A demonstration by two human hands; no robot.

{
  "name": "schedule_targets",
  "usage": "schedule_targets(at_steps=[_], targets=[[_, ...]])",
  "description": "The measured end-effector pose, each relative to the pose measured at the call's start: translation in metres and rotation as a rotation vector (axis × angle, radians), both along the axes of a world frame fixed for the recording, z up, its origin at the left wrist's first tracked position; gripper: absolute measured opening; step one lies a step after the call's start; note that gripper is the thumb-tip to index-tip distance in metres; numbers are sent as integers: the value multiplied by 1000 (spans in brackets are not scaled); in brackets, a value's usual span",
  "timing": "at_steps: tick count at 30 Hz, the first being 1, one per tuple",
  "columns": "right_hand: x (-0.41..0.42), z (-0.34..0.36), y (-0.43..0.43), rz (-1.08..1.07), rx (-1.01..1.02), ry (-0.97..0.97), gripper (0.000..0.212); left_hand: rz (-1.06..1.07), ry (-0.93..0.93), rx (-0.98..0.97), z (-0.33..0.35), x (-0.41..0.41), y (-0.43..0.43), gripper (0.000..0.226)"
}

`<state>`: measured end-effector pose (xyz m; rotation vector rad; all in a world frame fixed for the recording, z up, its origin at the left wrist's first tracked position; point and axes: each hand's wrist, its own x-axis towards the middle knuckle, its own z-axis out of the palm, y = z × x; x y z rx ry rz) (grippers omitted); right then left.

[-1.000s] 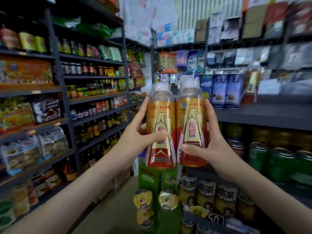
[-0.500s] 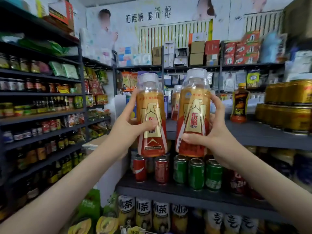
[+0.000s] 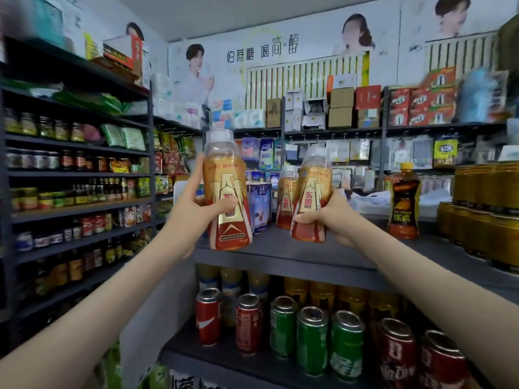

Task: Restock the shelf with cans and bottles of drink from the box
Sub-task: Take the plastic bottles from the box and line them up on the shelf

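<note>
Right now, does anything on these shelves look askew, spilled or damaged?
Nothing stands out: no spill or damage shows. The left hand grips one orange-labelled plastic bottle, the right hand its twin; the red and green metal cans below stand upright.

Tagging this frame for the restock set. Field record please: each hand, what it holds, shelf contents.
left hand: grips left bottle, upright, at the front edge of the shelf
right hand: grips right bottle, low over the shelf; contact unclear
on shelf: matching bottle behind, dark bottle, gold cans right
lower shelf: red cans, green cans
</note>
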<state>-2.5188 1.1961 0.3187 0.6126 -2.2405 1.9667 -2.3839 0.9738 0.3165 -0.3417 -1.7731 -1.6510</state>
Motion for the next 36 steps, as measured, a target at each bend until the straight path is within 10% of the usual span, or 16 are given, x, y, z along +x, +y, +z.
schedule_targets(at_steps=[26, 31, 34, 36], targets=[[-131, -5, -85, -133, 370, 34, 97, -246, 53, 73, 13, -92, -74, 93], [-117, 0, -83, -332, 528, 300, 107, -290, -19, 90, 7, -90, -65, 99], [-74, 17, -86, -306, 254, 490, 77, -318, -50, 98, 2, -92, -58, 99], [-40, 28, -82, 94, 96, 330, 55, -367, -75, 108, 1, -95, -50, 97]])
